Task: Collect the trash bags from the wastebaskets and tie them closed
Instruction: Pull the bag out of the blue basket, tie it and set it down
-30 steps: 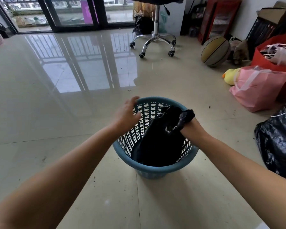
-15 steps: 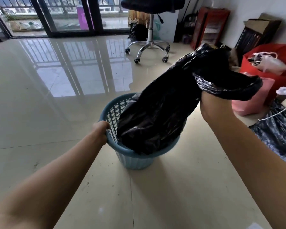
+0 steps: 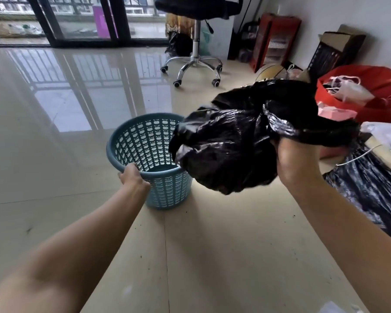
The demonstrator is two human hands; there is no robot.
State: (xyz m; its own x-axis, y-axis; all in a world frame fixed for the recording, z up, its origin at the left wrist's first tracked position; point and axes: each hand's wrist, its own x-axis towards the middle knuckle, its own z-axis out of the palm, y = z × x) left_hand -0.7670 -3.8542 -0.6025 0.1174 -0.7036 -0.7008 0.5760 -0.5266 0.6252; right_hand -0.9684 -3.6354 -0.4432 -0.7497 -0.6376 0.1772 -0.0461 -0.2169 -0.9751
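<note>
Bag out! black trash bag [image 3: 230,145] now fully clear of the blue wastebasket [image 3: 145,141], hanging at its 3 o'clock | right hand [image 3: 296,159] has lifted it higher | basket interior now bare, mesh showing

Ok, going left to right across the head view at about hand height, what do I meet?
Left hand gripping the rim of the blue wastebasket → black trash bag, lifted clear of the basket → right hand gripping the bag's gathered top → another black bag on the floor at the right edge.
</note>
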